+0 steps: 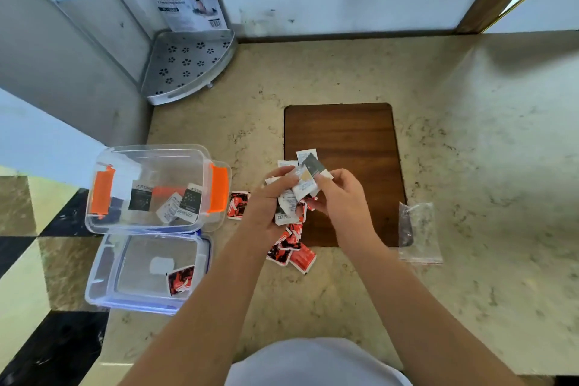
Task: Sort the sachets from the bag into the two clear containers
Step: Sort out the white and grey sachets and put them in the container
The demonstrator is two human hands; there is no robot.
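Note:
My left hand [272, 204] grips a bunch of white and black sachets [302, 182] above the counter. My right hand [336, 197] pinches one black-and-white sachet at the top of that bunch. Below my hands lies a small heap of red sachets [291, 247], and one more red sachet [238, 204] lies beside the orange-clipped clear container [150, 153]. That container holds a few black and white sachets [188, 202]. The blue-rimmed clear container [94, 288] in front of it holds one red sachet [180, 279]. The emptied clear bag [418, 233] lies to the right.
A brown wooden board [341, 131] lies under and behind my hands. A perforated metal corner shelf [188, 66] stands at the back left against a grey appliance [78, 25]. The counter edge drops to a chequered floor [37, 244] on the left.

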